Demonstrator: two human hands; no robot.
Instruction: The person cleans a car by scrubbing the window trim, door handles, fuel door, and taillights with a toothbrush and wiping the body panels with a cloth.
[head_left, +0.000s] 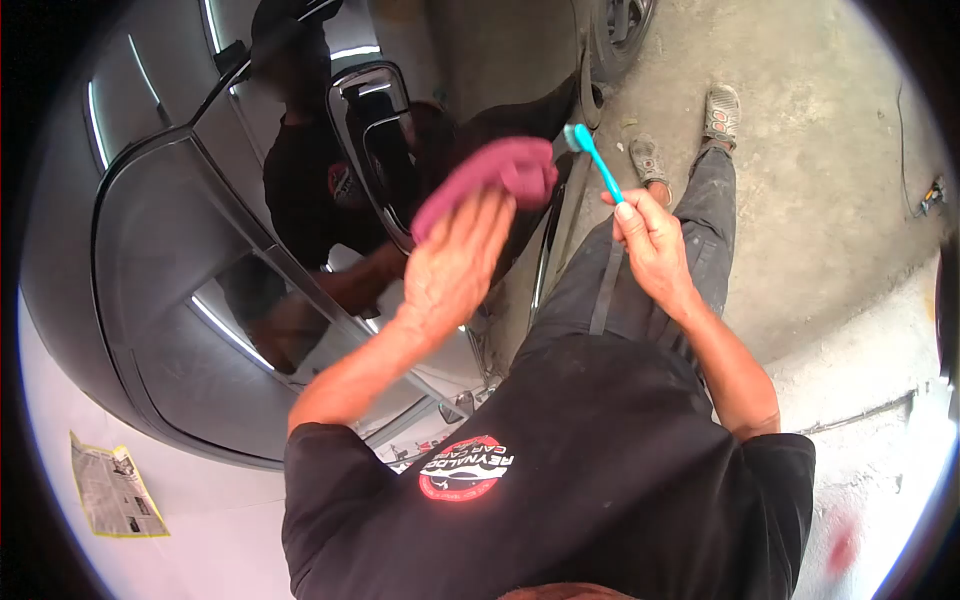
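Note:
My left hand [455, 265] lies with its fingers stretched over a folded dark pink cloth [485, 185], which is held against or just over the glossy black car [230, 340]. The hand and cloth are slightly blurred. A teal toothbrush [598, 168] is gripped near its handle end by my right hand [655, 245], thumb on top. Its bristle head points up and left, apart from the car and beside the cloth. Chrome-edged trim [335, 105] shows on the car just past the cloth.
A wheel [620, 35] stands at the top, near my shoes [720, 115] on the concrete floor [800, 180]. Newspaper [120, 490] lies at the lower left. At the right edge a thin cord [903, 160] runs to a small object. The black paint mirrors my body and ceiling lights.

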